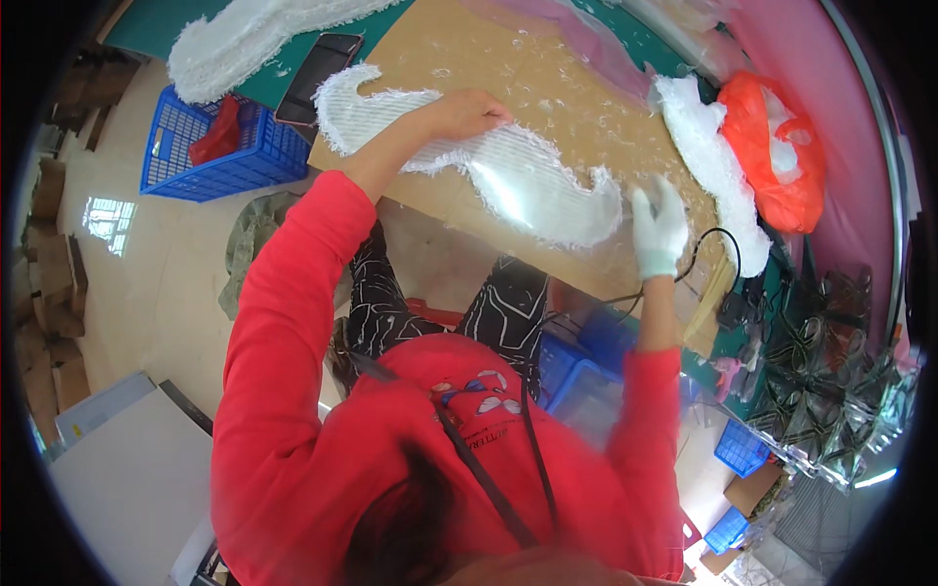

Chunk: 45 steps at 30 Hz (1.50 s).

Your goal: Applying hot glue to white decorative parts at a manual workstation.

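Where my bare left hand (467, 114) rests, the white fringed moustache-shaped panel (532, 190) lies right beneath, its long axis slanting rightward and toward the body, pointing at my gloved right hand (660, 232). The left curls by the far edge; whether it's pinching, I can't tell. The right is nearest the curled tip, just beside it, half-spread, blurred, any hold unclear.

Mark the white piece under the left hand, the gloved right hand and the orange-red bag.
White piece (506, 168): head view, its middle.
Gloved right hand (660, 230): head view, its middle.
Orange-red bag (789, 203): head view, its lower part.
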{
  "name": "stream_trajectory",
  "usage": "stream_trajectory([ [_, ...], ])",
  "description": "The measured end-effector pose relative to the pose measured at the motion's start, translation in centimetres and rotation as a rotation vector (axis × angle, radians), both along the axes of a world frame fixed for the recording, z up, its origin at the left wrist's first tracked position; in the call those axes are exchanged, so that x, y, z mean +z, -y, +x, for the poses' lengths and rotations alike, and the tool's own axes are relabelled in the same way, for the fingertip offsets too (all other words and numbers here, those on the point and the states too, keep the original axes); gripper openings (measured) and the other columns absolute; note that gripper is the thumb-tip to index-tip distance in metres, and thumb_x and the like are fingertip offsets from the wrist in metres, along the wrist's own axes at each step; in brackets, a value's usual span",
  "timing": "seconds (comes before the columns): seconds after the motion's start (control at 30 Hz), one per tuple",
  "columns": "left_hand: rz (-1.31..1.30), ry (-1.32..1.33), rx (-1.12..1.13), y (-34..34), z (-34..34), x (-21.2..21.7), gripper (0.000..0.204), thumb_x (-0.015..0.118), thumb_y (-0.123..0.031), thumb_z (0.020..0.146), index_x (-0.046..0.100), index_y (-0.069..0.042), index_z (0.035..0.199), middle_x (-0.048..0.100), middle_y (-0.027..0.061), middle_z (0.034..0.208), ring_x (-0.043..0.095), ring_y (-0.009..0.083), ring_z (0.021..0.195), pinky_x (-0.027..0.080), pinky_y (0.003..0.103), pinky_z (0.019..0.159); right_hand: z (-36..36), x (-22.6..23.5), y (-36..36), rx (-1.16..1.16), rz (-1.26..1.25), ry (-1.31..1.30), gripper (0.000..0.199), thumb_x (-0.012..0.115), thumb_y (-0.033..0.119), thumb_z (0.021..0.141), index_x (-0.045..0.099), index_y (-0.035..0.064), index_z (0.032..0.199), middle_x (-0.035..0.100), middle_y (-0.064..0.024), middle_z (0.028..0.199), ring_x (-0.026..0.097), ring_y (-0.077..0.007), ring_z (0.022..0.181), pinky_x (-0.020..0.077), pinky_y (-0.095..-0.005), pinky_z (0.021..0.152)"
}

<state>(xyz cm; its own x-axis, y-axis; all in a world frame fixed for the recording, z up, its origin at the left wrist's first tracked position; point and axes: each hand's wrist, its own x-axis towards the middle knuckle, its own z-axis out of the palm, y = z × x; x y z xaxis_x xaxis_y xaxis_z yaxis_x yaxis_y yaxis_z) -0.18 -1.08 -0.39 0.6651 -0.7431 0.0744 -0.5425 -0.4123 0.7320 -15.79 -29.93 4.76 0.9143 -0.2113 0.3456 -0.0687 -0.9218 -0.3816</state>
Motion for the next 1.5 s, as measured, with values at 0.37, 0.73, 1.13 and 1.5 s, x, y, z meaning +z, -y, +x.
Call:
stream_trajectory([
  [0.37, -0.117, -0.244, -0.001, 1.8, -0.3, 0.9, 0.044, 0.055, -0.012, 0.075, 0.050, -0.004, 0.118, 0.058, 0.0129, 0.110, 0.055, 0.0233, 0.101, 0.041, 0.031, 0.088, -4.3, -2.3, 2.9, -0.374, -0.046, -0.192, 0.062, 0.066, 0.041, 0.068, 0.052, 0.0025, 0.115, 0.056, -0.0163, 0.108, 0.053, -0.0288, 0.100, 0.0398, -0.0363, 0.087],
  [0.73, -0.280, -0.230, 0.098, 2.5, -0.8, -0.4, 0.040, 0.059, -0.005, 0.070, 0.056, -0.003, 0.110, 0.065, 0.0079, 0.091, 0.060, 0.0162, 0.083, 0.046, 0.027, 0.075, -3.8, -2.3, 5.0, -0.357, 0.077, -0.190, 0.053, 0.070, 0.030, 0.064, 0.056, 0.0043, 0.108, 0.059, -0.0140, 0.104, 0.056, -0.0271, 0.096, 0.0429, -0.0355, 0.085],
  [1.13, -0.383, -0.303, 0.172, 2.9, -1.2, -1.3, 0.031, 0.061, -0.008, 0.073, 0.061, -0.003, 0.104, 0.065, 0.0057, 0.082, 0.060, 0.0120, 0.076, 0.046, 0.024, 0.070, -3.4, -0.5, 9.2, -0.456, 0.598, 0.363, 0.045, 0.068, 0.012, 0.073, 0.052, -0.0074, 0.110, 0.060, -0.0110, 0.098, 0.056, -0.0159, 0.086, 0.0437, -0.0260, 0.078],
  [1.5, -0.344, -0.249, 0.146, 2.5, -1.0, -1.5, 0.029, 0.060, -0.011, 0.075, 0.061, -0.005, 0.104, 0.064, 0.0060, 0.083, 0.059, 0.0136, 0.076, 0.046, 0.026, 0.071, -3.3, 2.8, -4.5, 0.110, 1.160, -0.239, 0.056, 0.062, 0.020, 0.065, 0.051, -0.0050, 0.114, 0.057, -0.0035, 0.082, 0.050, -0.0089, 0.067, 0.0385, -0.0187, 0.056],
])
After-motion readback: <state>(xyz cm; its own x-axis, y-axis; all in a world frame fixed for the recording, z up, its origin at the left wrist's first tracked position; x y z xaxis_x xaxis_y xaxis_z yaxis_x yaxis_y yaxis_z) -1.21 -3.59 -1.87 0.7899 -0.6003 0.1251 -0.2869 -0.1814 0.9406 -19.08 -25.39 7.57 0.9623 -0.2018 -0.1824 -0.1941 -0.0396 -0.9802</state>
